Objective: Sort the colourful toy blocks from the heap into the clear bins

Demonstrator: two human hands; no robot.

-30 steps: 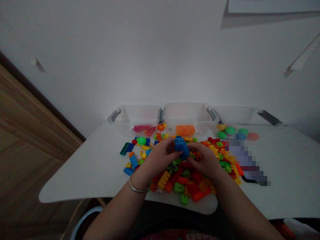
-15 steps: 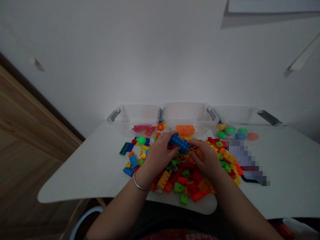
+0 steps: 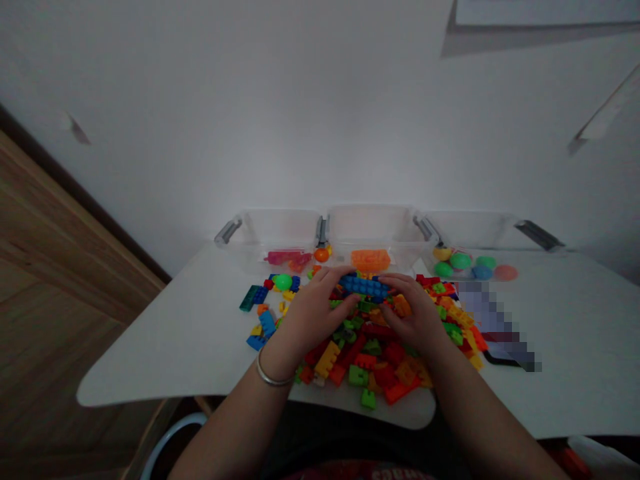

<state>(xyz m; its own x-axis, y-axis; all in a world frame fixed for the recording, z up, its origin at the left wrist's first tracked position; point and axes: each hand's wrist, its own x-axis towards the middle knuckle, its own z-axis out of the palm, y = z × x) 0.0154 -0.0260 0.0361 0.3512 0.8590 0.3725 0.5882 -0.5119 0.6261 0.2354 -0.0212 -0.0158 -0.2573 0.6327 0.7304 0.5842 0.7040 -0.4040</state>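
Observation:
A long blue building brick with rows of round studs lies crosswise between my two hands, above a heap of toy bricks. My left hand is closed on its left end, thumb below and fingers behind. At the right end, my right hand grips it between thumb and fingers. Beneath them spread loose bricks in many colours, among them a yellow brick, a green brick and a red-orange brick. The fingertips behind the blue brick are partly hidden.
Clear plastic boxes stand along the wall: a left box with pink pieces, a middle box with an orange piece, and a right box with coloured balls. A green ball lies left of the heap. A dark-edged, pixelated item lies to the right.
The blue brick has turned from a slant to nearly level. My left hand has shifted slightly left and down; my right hand keeps hold in nearly the same place.

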